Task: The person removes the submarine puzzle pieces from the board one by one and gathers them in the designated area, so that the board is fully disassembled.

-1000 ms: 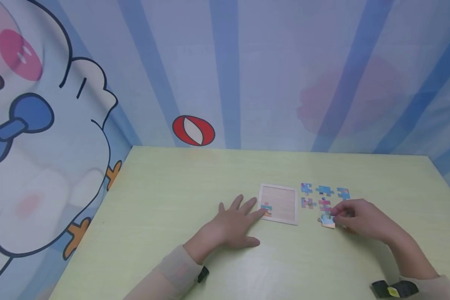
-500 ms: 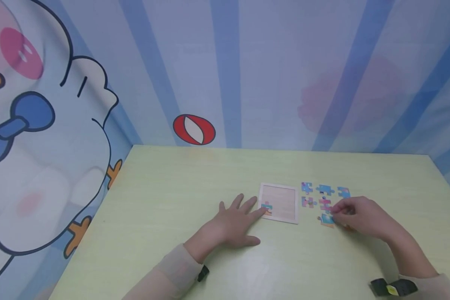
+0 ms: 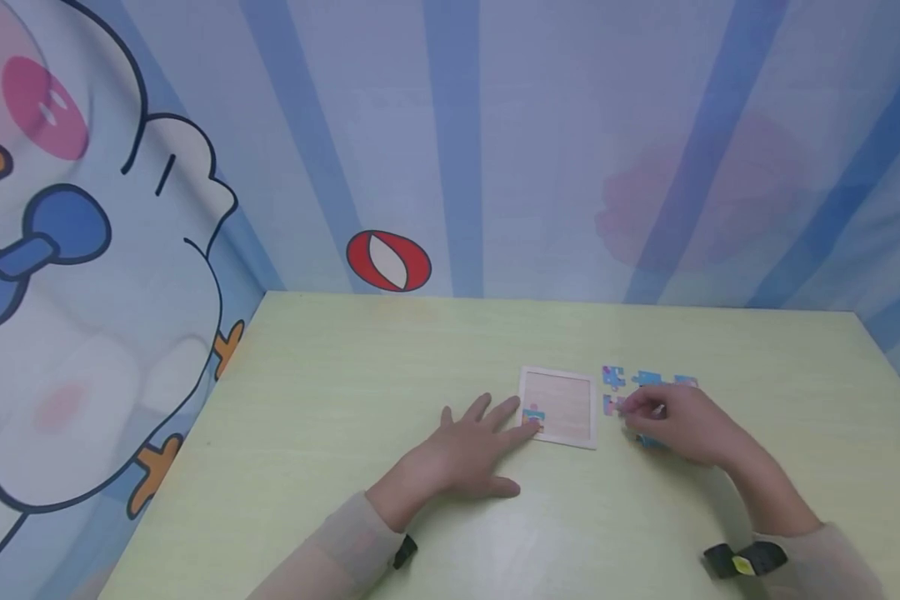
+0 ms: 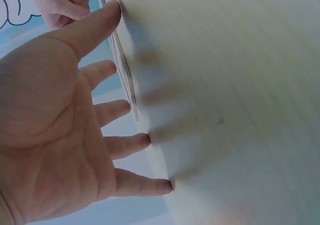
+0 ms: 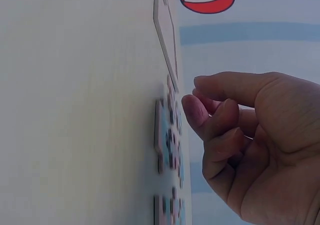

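A shallow square puzzle tray point(image 3: 594, 417) with a pale rim lies on the table, a jigsaw piece point(image 3: 532, 414) in its lower left corner. My left hand point(image 3: 468, 454) is spread with straight fingers, the index fingertip resting at that piece. In the left wrist view the fingertips of this hand point(image 4: 60, 130) meet the tabletop. My right hand point(image 3: 690, 425) hovers over the loose pieces, fingertips right at a pink piece point(image 3: 610, 406). The right wrist view shows its thumb and index finger slightly apart with nothing between them, the other fingers loosely curled. A blue piece point(image 3: 648, 442) is mostly hidden beneath it.
Behind the right hand lie a blue piece point(image 3: 612, 377), a wider blue piece point(image 3: 648, 378) and a partly covered one point(image 3: 686, 381). The pale table point(image 3: 330, 375) ends at a printed blue backdrop point(image 3: 540, 167).
My right hand has left the lower blue piece and moved left and slightly away from me, to the pink piece. The left hand has stayed at the tray almost unmoved.
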A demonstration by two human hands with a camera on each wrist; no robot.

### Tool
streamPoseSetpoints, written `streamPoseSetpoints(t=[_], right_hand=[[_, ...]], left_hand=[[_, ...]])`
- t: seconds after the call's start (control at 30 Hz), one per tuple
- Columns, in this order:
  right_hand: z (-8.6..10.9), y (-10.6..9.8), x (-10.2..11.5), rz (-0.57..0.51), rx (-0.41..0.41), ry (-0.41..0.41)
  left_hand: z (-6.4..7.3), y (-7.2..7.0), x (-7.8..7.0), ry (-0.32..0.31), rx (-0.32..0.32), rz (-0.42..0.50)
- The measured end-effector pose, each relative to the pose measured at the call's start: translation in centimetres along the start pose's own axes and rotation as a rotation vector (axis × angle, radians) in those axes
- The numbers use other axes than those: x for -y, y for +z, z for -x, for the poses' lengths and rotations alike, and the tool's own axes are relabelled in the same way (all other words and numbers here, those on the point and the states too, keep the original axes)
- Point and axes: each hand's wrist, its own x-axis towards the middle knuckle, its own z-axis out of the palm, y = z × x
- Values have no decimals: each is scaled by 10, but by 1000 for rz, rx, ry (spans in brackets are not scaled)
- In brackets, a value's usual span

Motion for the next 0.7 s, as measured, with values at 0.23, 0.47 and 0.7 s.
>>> streamPoseSetpoints(t=[0.23, 0.47, 0.7], right_hand=[[-20, 15, 19, -57, 9, 0], [-39, 33, 37, -61, 54, -33], [-50, 47, 49, -75, 107, -62]], left_hand=[[0, 2, 0, 25, 6, -55], [0, 4, 0, 31, 10, -96], [1, 1, -1, 36, 12, -106]])
